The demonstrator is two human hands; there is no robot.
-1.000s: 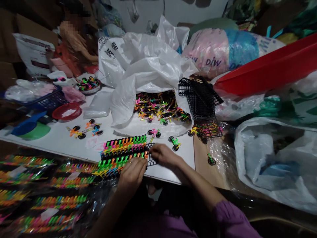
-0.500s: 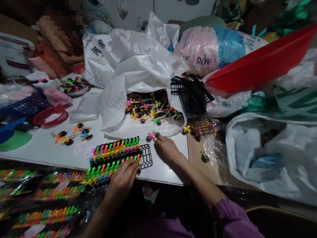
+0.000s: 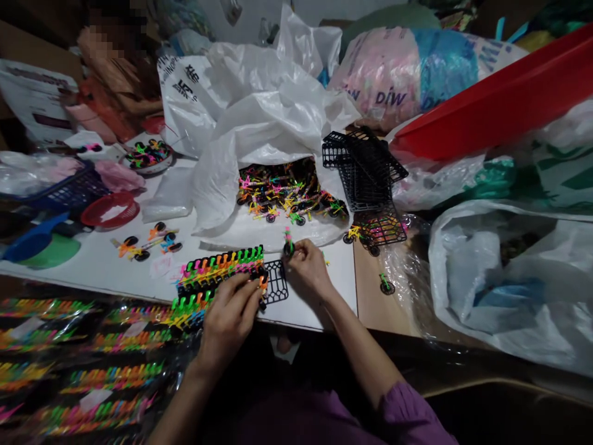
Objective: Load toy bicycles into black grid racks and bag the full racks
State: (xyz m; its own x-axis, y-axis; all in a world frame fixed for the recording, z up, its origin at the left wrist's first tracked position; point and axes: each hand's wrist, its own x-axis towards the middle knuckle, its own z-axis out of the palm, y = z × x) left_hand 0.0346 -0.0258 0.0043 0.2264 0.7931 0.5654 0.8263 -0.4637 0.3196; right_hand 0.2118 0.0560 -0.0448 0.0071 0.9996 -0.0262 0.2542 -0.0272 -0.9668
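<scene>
Between the fingertips of my right hand [image 3: 309,267] is a small pink and green toy bicycle [image 3: 288,240], held upright just above the white table. My left hand [image 3: 233,314] is closed at the right end of the front row, with an orange toy bicycle [image 3: 264,282] at its fingertips; the hand partly hides it. Toy bicycles in many colours stand in two tight rows [image 3: 222,262] on a black plastic grid [image 3: 278,281], whose bare right end shows. Behind my hands, a white sack [image 3: 273,127] lies open with a heap of loose toy bicycles [image 3: 287,191] in its mouth.
Black grids [image 3: 365,176] are stacked right of the sack. Loose toy bicycles lie on the left [image 3: 143,241] and right [image 3: 354,233]. Filled, wrapped grids [image 3: 111,374] lie below left. A red basin [image 3: 491,93] and an open white bag [image 3: 500,309] are at right. Another person [image 3: 115,80] sits back left.
My right hand has lifted the pink and green toy bicycle off the table and turned it upright. My left hand stays at the row's end. The view has shifted slightly.
</scene>
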